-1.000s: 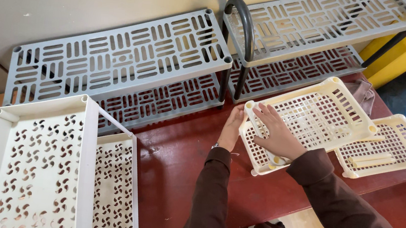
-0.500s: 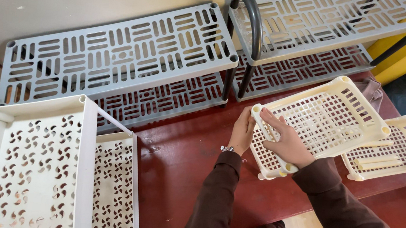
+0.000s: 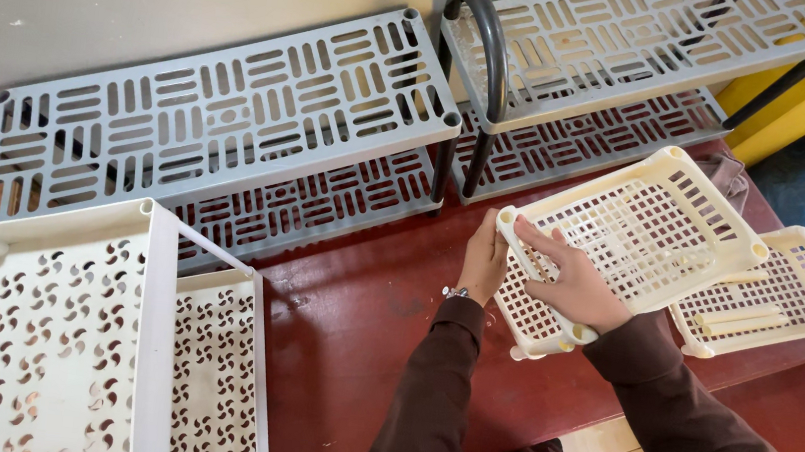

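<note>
Nearest the camera, two dark-sleeved arms reach out over the dark red table (image 3: 353, 320). At the near left stands a white two-tier rack (image 3: 44, 318) with swirl-shaped cut-outs, both tiers joined by thin posts, so that one looks put together. Just ahead, the left hand (image 3: 485, 261) presses its palm against the near-left edge of a cream slotted shelf tray (image 3: 642, 226), fingers closed around the rim by the corner. The right hand (image 3: 578, 286) lies flat on the tray's mesh, fingers spread toward that same corner, steadying it rather than clenching; whether its thumb hooks under the rim I cannot tell. The tray sits tilted, its far end resting over a second cream tray (image 3: 784, 296) that lies on the table to the right, with a few loose cream posts (image 3: 740, 319) lying in it. Judging by these loose parts, the cream rack is still unassembled: no posts stand in its corner sockets. Farther back, against the wall, two grey slotted two-tier racks (image 3: 233, 129) stand complete, the right one with a dark curved handle (image 3: 482, 35).
</note>
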